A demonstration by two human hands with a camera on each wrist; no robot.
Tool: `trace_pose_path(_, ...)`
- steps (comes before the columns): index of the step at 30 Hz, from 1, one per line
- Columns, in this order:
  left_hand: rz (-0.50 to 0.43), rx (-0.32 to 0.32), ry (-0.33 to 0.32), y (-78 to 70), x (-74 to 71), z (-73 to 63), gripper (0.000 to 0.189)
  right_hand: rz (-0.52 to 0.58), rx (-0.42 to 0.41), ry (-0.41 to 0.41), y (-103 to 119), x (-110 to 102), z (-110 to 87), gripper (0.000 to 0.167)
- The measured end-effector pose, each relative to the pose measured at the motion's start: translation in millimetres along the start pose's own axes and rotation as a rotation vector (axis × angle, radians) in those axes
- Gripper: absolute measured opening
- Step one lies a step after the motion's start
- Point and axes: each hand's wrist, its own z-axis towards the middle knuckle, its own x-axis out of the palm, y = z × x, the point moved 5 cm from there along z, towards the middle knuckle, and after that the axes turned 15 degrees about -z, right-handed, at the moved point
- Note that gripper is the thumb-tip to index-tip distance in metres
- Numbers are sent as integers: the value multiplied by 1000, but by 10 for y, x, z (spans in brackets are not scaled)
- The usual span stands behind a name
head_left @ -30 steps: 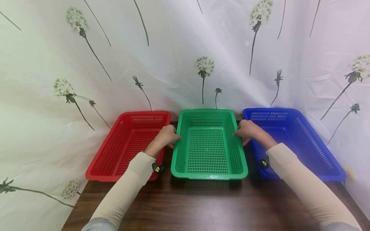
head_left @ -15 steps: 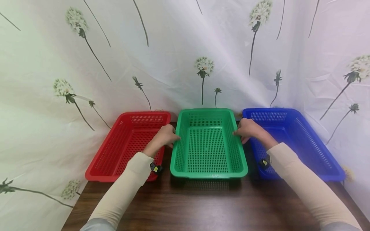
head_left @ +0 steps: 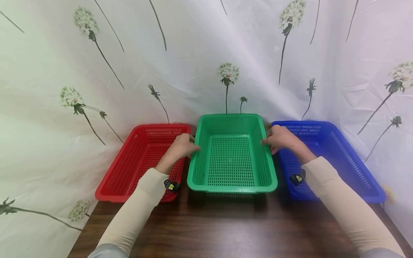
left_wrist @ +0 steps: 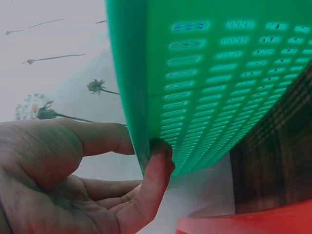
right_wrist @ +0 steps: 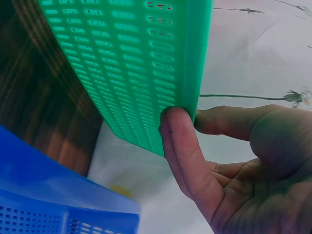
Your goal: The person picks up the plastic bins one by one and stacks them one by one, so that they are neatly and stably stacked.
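Note:
Both hands hold a green plastic basket [head_left: 230,189] by its long side rims, raised over the dark wooden table in the head view. My left hand [head_left: 180,146] pinches the left rim; the left wrist view shows its thumb on one face of the rim and curled fingers [left_wrist: 153,183] on the other. On the opposite rim, my right hand [head_left: 280,138] pinches the same way, with its fingers [right_wrist: 187,156] under the edge in the right wrist view. Slotted walls and a slotted floor make up the basket, and nothing lies in it.
A red basket [head_left: 113,198] stands to the left and a blue basket [head_left: 361,198] to the right, both close beside the green one. Behind them hangs a white sheet [head_left: 193,53] with a dandelion print. The wooden table [head_left: 232,229] extends toward the front.
Over the last half second the green basket has risen and shifted a little away, both hands rising with it on the rims. The red and blue baskets have stayed put.

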Motion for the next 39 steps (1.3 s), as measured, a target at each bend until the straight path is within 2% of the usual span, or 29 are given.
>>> trace_pose_path(8,-53,-12,-44,-109,-154,-75,49,30,-12,-9,93,-149,-86,35)
trace_pose_path(13,-37,-18,-73,-164,-281,-145,50,60,-43,-21,184,-216,-140,34)
trace_pose_path(21,-24,11,-103,-238,-501,-286,53,101,-76,-35,351,-307,-183,29)
trace_pose_path(26,-19,18,-112,-248,-650,-390,55,123,-79,-45,477,-359,-204,30)
trace_pose_path(33,-65,18,-117,-249,-852,-551,57,179,-93,-38,670,-409,-201,31)
trace_pose_path(39,-87,32,-132,-190,-1031,-615,55,197,-114,-43,843,-446,-203,30)
